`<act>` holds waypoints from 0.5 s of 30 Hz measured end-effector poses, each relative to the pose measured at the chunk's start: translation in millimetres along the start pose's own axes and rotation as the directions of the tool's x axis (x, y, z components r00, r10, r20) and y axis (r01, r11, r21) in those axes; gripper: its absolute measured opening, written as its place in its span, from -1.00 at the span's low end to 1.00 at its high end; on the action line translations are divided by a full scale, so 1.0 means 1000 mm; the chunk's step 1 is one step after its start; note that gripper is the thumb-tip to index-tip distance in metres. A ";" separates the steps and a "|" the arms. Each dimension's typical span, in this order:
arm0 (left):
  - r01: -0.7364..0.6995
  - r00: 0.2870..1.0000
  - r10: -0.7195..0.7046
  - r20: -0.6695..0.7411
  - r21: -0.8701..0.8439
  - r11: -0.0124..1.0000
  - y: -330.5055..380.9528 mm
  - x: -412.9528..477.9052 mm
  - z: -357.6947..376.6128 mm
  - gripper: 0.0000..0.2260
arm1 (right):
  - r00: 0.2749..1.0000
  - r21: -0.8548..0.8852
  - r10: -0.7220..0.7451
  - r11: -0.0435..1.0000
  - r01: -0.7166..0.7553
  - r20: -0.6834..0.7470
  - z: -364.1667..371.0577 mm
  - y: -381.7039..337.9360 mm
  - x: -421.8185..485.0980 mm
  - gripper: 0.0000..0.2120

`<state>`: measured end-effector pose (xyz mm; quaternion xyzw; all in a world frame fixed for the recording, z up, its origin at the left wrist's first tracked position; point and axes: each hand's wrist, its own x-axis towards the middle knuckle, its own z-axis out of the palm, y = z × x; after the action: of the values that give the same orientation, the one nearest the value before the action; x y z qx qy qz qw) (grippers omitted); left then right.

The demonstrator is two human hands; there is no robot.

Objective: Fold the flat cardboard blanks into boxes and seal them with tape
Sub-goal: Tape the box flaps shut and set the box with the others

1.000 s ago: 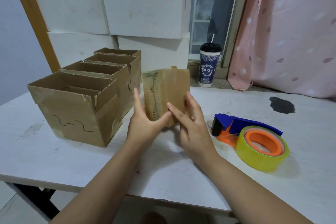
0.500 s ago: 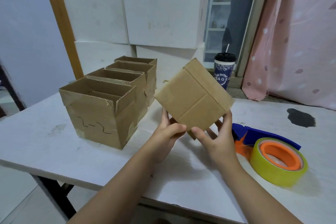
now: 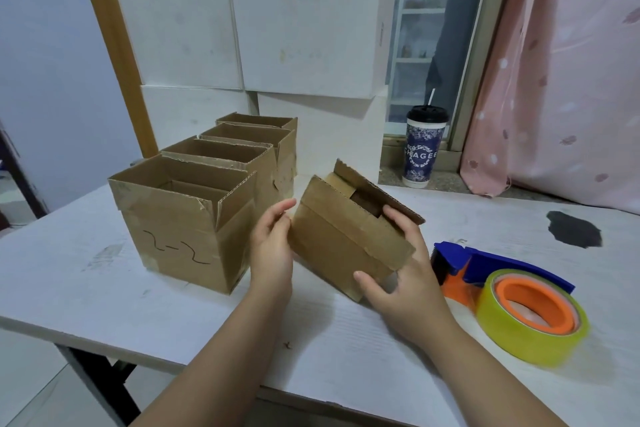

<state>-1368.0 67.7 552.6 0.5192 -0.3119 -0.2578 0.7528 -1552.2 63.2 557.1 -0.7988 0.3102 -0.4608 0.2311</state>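
Right grip (image 3: 408,291) curled round tilted box (image 3: 346,243); left grip (image 3: 272,250) flat against its side.

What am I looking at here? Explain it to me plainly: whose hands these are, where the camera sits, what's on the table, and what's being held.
There is no machine here. A person works with two bare hands, and the single camera sits on their head, looking forward and down.

The left hand lies against the side of a small cardboard box. The right hand grips that box, with the thumb on the front and the fingers hooked over its open end. The box is tilted.

On the white table, a row of four open cardboard boxes stands to the left. A tape dispenser with a yellowish roll lies to the right. A lidded cup with a straw stands on the window ledge behind.
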 end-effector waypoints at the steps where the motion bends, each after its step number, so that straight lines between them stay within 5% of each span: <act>1: -0.086 0.996 0.085 0.028 0.042 0.995 0.001 -0.003 0.000 -0.77 | 1.000 0.009 -0.002 1.000 0.002 0.005 0.000 0.000 0.000 -0.22; 4: -0.221 0.975 0.213 0.064 0.157 0.963 0.001 -0.010 0.003 -0.52 | 0.998 -0.021 -0.042 0.999 0.041 -0.042 -0.001 0.007 0.000 -0.32; 7: -0.102 0.994 0.092 0.053 0.233 0.967 -0.003 -0.009 0.002 -0.35 | 0.985 0.035 0.004 0.999 0.002 -0.172 -0.002 0.012 0.001 -0.24; 10: -0.011 0.978 -0.066 0.199 0.361 0.933 -0.006 -0.007 0.002 -0.50 | 0.963 0.147 0.067 0.989 -0.029 -0.261 -0.004 0.013 0.003 -0.16; 13: -0.066 0.974 0.021 0.224 0.195 0.979 -0.002 -0.007 0.002 -0.76 | 0.969 0.155 0.115 0.985 -0.081 -0.221 -0.004 0.011 0.002 -0.10; 15: -0.107 0.954 0.076 0.289 0.093 0.990 0.006 -0.006 -0.002 -0.70 | 0.975 0.157 0.131 0.982 -0.103 -0.181 -0.002 0.011 0.001 -0.08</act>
<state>-1370.3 75.2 556.7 0.5016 -0.4540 -0.2774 0.6821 -1556.8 54.0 551.4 -0.7121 0.3430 -0.5423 0.2850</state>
